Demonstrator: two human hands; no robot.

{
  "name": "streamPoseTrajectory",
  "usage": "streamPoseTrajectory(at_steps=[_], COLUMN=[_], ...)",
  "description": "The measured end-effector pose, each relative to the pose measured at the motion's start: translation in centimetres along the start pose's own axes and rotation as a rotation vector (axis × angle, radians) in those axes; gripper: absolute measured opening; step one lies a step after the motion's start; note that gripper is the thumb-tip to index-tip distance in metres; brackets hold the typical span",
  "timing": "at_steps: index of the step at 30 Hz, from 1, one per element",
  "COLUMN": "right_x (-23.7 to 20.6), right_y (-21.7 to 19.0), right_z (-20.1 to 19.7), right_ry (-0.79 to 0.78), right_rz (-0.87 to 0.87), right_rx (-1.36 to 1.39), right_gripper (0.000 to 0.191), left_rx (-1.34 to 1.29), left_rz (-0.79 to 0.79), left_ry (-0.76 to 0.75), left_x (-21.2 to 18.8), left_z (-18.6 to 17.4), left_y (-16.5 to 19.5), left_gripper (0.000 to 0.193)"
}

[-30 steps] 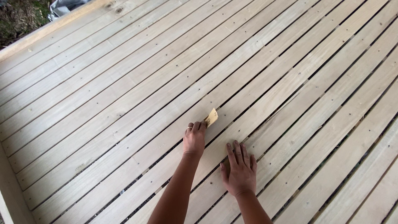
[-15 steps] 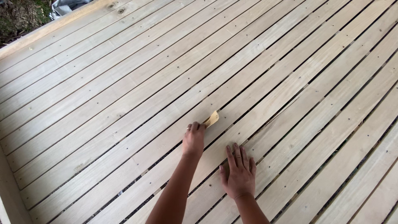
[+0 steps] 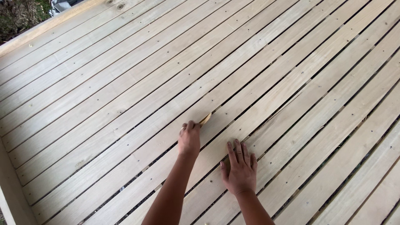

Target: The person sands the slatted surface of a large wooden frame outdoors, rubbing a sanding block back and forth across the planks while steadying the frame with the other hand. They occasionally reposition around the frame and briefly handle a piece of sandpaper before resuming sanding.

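From the camera on my head I look down on a deck (image 3: 125, 83) of pale boards that run from seven o'clock up toward one o'clock, with dark gaps and rows of small screw heads between them. My left hand (image 3: 189, 139) sits just below the middle of the view, fingers curled around a small yellowish wooden piece (image 3: 205, 120); only its tip shows, poking out past my knuckles toward one o'clock, right at a gap between two boards. What the piece is beyond that I cannot tell. My right hand (image 3: 239, 166) lies at about four o'clock from the left one, near it but not touching, palm down and flat on a board, fingers spread and pointing toward twelve o'clock, holding nothing. Both forearms come in from the bottom edge at six o'clock. At the far eleven o'clock corner a thicker edge beam (image 3: 54, 25) borders the deck, with dark ground and greenery (image 3: 16, 21) beyond it.
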State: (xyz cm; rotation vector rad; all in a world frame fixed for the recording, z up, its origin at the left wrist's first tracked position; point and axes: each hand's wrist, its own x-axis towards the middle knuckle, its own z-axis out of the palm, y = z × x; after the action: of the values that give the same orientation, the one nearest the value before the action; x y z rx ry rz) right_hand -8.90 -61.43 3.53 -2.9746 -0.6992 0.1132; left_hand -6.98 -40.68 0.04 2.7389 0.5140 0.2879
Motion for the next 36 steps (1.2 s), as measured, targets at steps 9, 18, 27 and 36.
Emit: streamPoseTrajectory(at_steps=[9,18,27,36], right_x=[0.2,0.3,0.2,0.3], right_y=[0.1,0.1,0.3,0.5], right_z=[-0.3,0.4,0.7,1.6], right_ry=[-0.051,-0.033,0.000,0.050], right_rz=[0.015,0.013,0.002,-0.023], right_rx=[0.001,0.015,-0.006,-0.033], right_gripper=[0.072,0.074,0.074,0.072], left_rx=[-0.001,0.013,-0.005,-0.002], left_rz=[0.064,0.032,0.018,-0.109], left_ry=[0.007,-0.045,-0.055,-0.083], left_x=[1.9,0.7,2.0,-4.3], left_z=[0.7,0.5,0.3,-2.2], left_y=[2.4,0.1,1.3,-4.6], left_gripper=[0.024,0.027,0.026,0.052])
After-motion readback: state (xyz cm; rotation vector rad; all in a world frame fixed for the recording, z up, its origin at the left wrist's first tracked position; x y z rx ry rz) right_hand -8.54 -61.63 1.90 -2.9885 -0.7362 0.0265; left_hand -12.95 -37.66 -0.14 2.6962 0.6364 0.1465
